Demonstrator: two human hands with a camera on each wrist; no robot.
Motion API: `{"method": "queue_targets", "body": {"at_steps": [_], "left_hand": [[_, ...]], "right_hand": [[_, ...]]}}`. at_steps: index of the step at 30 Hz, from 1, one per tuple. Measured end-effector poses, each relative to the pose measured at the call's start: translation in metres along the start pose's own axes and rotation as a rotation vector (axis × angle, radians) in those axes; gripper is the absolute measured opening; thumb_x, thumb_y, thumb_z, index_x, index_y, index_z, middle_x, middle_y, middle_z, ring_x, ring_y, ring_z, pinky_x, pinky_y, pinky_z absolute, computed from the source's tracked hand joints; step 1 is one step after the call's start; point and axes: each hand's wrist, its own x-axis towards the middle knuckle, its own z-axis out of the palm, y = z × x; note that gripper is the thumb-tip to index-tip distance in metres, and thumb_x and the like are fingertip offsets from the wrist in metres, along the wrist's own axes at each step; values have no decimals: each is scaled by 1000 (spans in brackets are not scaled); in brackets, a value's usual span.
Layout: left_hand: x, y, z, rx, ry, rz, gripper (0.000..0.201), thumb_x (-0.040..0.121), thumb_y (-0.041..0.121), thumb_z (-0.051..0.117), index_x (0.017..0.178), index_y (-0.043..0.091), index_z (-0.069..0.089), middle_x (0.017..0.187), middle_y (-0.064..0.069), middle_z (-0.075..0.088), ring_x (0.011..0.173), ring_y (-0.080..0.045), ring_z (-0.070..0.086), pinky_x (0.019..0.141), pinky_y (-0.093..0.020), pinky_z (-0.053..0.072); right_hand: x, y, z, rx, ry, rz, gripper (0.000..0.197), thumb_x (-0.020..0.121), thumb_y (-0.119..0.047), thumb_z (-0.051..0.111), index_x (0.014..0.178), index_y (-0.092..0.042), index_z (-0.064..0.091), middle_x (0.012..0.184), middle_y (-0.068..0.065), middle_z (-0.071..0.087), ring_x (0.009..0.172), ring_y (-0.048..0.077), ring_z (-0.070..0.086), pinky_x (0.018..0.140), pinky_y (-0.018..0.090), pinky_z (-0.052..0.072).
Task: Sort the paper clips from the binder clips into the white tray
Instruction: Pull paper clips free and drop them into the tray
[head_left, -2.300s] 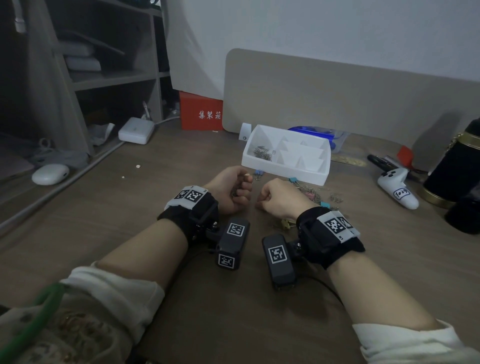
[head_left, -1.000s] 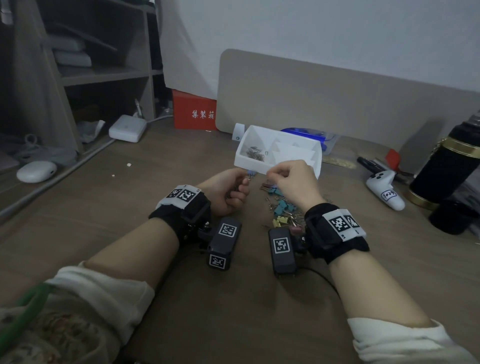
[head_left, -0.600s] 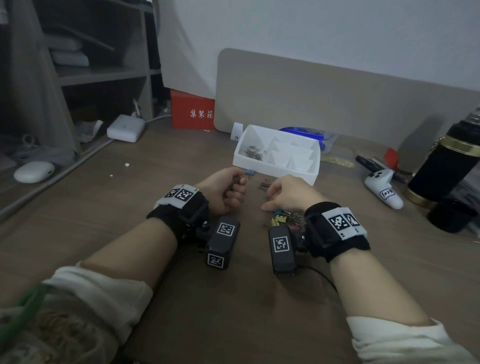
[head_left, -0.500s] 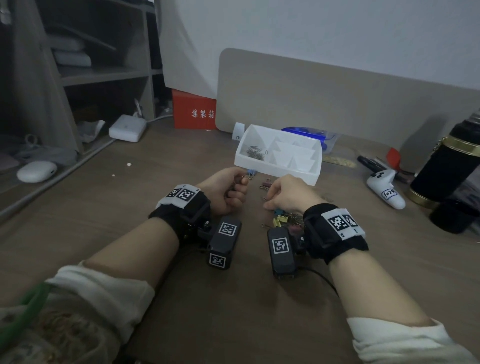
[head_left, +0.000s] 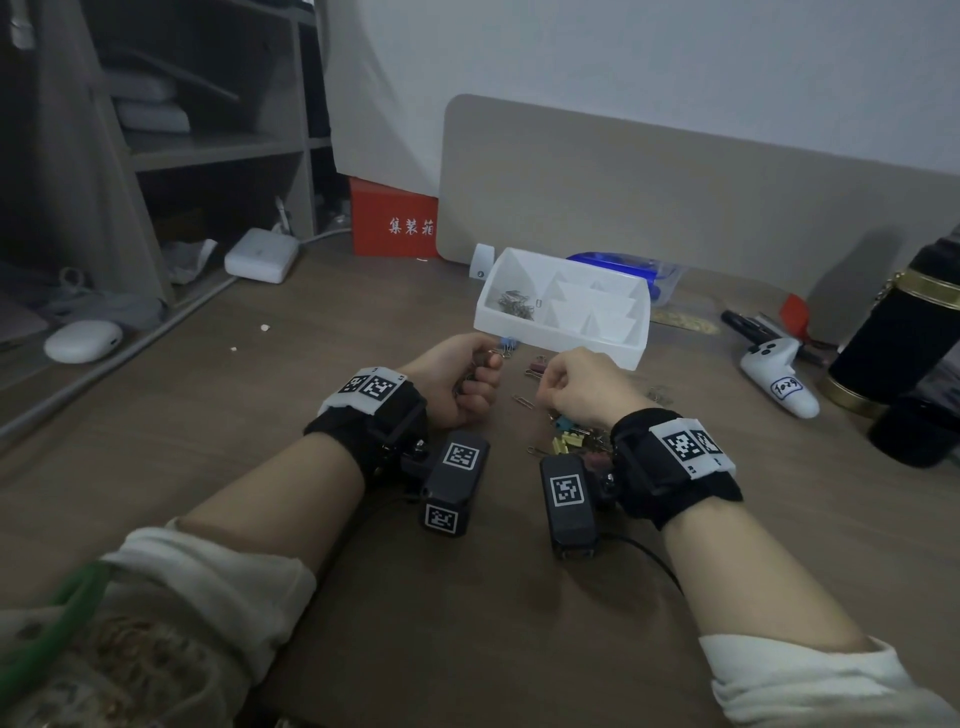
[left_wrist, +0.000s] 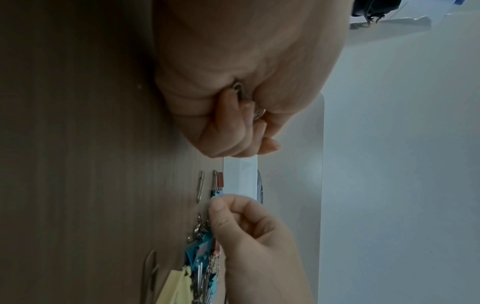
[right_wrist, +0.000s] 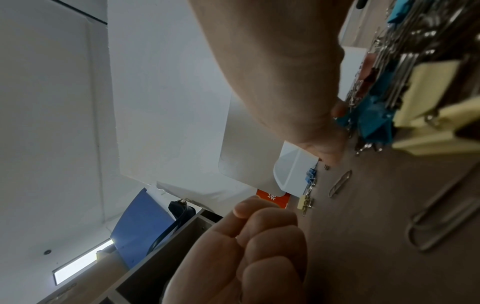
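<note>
Both hands are resting on the wooden desk just short of the white tray as I am watching. Left hand is curling into a fist, and in the left wrist view I am seeing metal wire loops peeking out between its fingers, so it is gripping what look like paper clips (how many I cannot tell). Right hand is curling its fingers down with thumb and forefinger meeting at the edge of the pile of binder clips; whether they are actually pinching anything I cannot tell.

That pile, teal, yellow and reddish, is lying under and just behind the right hand, toward its wrist. 1 loose paper clip is lying between the 2 hands. A blue binder clip is sitting just beyond the left hand's knuckles, against the tray's front wall. Sorted paper clips are lying in the tray's left compartment, ahead of the left hand. A white controller is lying well off to the right of the right hand.
</note>
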Motion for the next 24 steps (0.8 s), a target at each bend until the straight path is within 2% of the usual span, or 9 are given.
{"method": "queue_targets", "body": {"at_steps": [5,8,13,15,17,21,24], "left_hand": [[2,0,-1,1,-1,-2,36,97,30,36,63,17,37,46,7,25,30,-5,19,28,-15,10],[3,0,-1,-2,-1,2,36,97,30,35,64,17,37,45,7,25,29,-5,19,28,-15,10],[1,0,1,-4,12,5,37,97,30,35,63,15,38,44,6,27,28,-5,20,28,-14,11],[1,0,1,-2,17,6,37,97,30,36,63,15,39,45,6,28,29,-5,20,28,-14,11],[1,0,1,1,19,8,37,97,30,36,64,15,39,45,6,29,29,-5,20,28,-14,11],[1,-1,1,12,25,4,37,97,30,36,64,15,40,45,5,31,29,-5,21,28,-13,12],[1,0,2,15,22,4,37,97,30,36,64,15,40,45,5,31,29,-6,22,27,-13,13]], "right_hand": [[0,-1,-1,53,105,-46,6,91,-28,60,90,-25,66,99,0,67,93,20,60,85,37,52],[0,-3,2,73,50,-89,15,89,-33,64,99,-22,67,95,-3,63,92,17,59,84,35,51],[-2,-9,7,-7,-70,-184,5,83,-25,70,86,-26,66,96,-3,64,91,16,60,82,31,49],[-3,-11,7,-25,-80,-199,9,84,-22,69,79,-27,64,91,-4,64,86,15,59,75,27,44],[-4,-13,6,-43,-97,-204,13,86,-21,66,76,-28,63,88,-5,63,86,15,58,74,26,41],[-6,-15,6,-123,-129,-224,11,89,-23,61,79,-27,61,90,-4,63,92,18,58,83,32,45],[-8,-17,4,-44,-117,-228,13,88,-20,62,77,-27,60,83,-5,64,85,17,60,76,29,46]]}}
